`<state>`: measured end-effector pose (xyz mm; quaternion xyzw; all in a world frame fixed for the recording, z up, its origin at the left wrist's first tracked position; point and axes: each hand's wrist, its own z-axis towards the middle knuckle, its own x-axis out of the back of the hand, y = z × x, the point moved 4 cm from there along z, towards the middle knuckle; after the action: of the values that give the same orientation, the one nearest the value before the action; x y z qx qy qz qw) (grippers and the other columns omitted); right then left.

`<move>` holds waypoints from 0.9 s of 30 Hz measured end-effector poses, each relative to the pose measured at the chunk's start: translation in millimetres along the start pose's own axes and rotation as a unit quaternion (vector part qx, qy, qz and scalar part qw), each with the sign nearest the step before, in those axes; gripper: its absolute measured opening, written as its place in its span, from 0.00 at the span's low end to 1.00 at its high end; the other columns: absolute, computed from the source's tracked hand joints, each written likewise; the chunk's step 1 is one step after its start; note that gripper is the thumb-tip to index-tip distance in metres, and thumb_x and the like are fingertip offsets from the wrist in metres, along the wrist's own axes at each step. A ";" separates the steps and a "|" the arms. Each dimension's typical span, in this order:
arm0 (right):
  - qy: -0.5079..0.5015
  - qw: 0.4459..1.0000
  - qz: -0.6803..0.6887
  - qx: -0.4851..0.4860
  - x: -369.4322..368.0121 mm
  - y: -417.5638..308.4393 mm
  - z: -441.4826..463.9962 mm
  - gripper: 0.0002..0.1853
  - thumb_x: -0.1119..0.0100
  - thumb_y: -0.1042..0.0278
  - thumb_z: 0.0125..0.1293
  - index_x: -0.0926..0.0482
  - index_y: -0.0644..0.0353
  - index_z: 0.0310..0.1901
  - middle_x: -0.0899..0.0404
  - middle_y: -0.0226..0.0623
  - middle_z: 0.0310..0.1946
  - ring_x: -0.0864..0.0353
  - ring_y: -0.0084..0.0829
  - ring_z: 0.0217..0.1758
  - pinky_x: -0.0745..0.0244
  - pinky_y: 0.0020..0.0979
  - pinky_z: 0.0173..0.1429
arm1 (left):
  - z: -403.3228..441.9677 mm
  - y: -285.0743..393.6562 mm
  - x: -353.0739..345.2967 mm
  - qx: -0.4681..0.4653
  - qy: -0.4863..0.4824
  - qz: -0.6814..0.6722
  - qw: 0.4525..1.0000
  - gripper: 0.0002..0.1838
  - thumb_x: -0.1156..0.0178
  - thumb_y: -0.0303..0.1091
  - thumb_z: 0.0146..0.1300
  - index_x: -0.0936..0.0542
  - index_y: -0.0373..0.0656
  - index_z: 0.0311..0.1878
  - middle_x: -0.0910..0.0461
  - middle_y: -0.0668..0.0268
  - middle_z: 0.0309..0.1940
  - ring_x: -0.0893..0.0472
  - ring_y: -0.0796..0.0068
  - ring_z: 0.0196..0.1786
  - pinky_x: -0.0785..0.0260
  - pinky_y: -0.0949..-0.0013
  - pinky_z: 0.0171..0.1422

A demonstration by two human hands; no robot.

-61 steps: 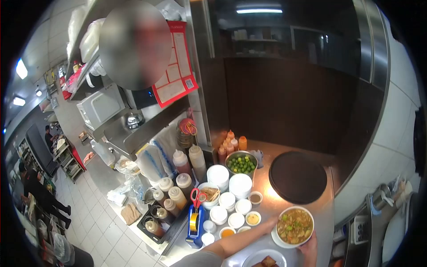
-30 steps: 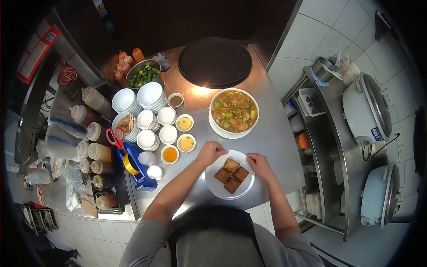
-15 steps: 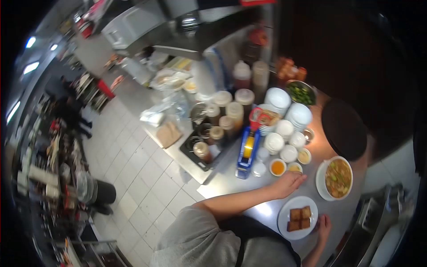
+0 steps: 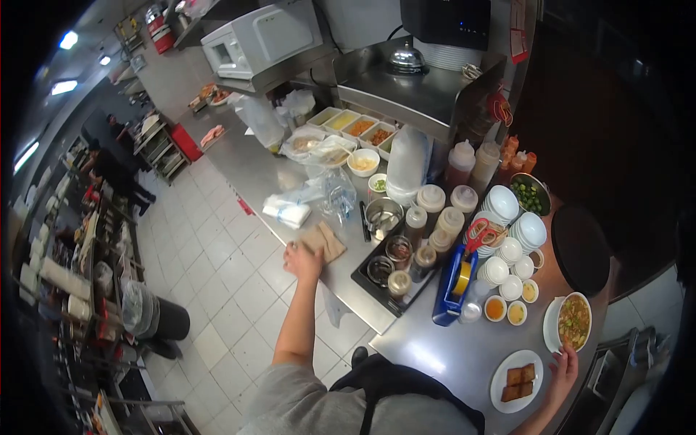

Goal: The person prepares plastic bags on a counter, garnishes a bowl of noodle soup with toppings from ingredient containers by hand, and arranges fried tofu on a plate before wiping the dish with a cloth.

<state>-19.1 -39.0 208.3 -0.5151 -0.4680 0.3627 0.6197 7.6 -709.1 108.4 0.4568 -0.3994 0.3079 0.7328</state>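
Note:
My left hand (image 4: 303, 262) reaches across to the counter's left edge. Its thumb and fingers are apart, at the near side of a folded brown cloth or paper napkin (image 4: 326, 242). On the far right, my right hand (image 4: 563, 370) has its fingers at the near rim of a white bowl of soup (image 4: 575, 319), seemingly pinching it; the fingertips are partly hidden. Under the bowl a white saucer (image 4: 550, 325) shows. Just left of my right hand is a white oval plate (image 4: 499, 384) with several browned square pieces of food (image 4: 518, 378).
A blue tape dispenser (image 4: 453, 290) with red scissors (image 4: 484, 233) stands mid-counter. Squeeze bottles (image 4: 431, 203), small cups (image 4: 496, 270) and a black tray (image 4: 361, 270) crowd behind it. A microwave (image 4: 261, 43) sits above. People (image 4: 116, 170) stand far left.
My left hand has swung left from beside the small sauce cups to the brown cloth. My right hand has moved from the plate's edge to the soup bowl. The view has shifted left.

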 end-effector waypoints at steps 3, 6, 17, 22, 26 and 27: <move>-0.081 0.997 0.013 0.012 -62.0 -33.8 -27.0 0.12 0.48 0.67 0.66 0.27 0.61 0.49 0.24 0.31 0.41 0.24 0.23 0.41 0.30 0.24 0.41 | 14.2 -12.1 -7.2 -0.070 0.006 -0.023 0.997 0.18 0.32 0.45 0.45 0.19 0.44 0.37 0.27 0.59 0.50 0.29 0.59 0.54 0.39 0.54 0.56; -0.188 0.980 0.062 0.007 -122.7 -50.7 -53.2 0.12 0.47 0.74 0.63 0.27 0.62 0.48 0.24 0.33 0.41 0.24 0.23 0.41 0.29 0.23 0.41 | 43.5 -14.2 -16.5 -0.008 -0.152 -0.291 0.945 0.17 0.32 0.44 0.47 0.20 0.41 0.33 0.21 0.58 0.36 0.23 0.63 0.39 0.32 0.64 0.47; -0.351 0.859 0.367 0.067 -194.3 -92.5 -76.2 0.38 0.47 0.50 0.63 0.52 0.56 0.69 0.47 0.40 0.67 0.47 0.35 0.69 0.50 0.38 0.68 | -226.2 194.6 196.5 -0.487 -0.428 -0.474 0.596 0.13 0.33 0.24 0.47 0.26 0.39 0.35 0.27 0.56 0.48 0.23 0.69 0.48 0.32 0.70 0.51; -0.104 0.982 0.152 -0.051 -34.9 -6.7 -27.0 0.21 0.48 0.58 0.66 0.29 0.62 0.55 0.24 0.34 0.47 0.27 0.24 0.49 0.31 0.28 0.54 | -357.7 232.4 151.0 -0.440 -0.538 -0.502 0.514 0.11 0.40 0.22 0.54 0.23 0.37 0.42 0.27 0.55 0.49 0.22 0.66 0.49 0.30 0.70 0.50; 0.011 0.999 -0.007 -0.032 122.7 86.6 15.7 0.21 0.45 0.57 0.63 0.28 0.60 0.54 0.24 0.39 0.46 0.25 0.31 0.47 0.31 0.32 0.53 | -428.3 214.2 34.9 -0.320 -0.584 -0.418 0.618 0.10 0.47 0.23 0.60 0.24 0.35 0.45 0.24 0.52 0.43 0.20 0.63 0.40 0.28 0.68 0.45; 0.009 0.990 -0.142 0.008 144.5 116.6 20.8 0.21 0.45 0.59 0.62 0.29 0.59 0.55 0.25 0.40 0.48 0.26 0.34 0.48 0.32 0.34 0.55 | -445.1 209.7 8.6 -0.362 -0.553 -0.384 0.644 0.11 0.47 0.24 0.59 0.24 0.34 0.46 0.24 0.50 0.41 0.20 0.57 0.39 0.28 0.64 0.45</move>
<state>8.1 125.9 124.7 -0.4420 -0.5277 0.2697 0.6734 -24.0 -218.4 87.4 0.3529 -0.5989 -0.4803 0.5348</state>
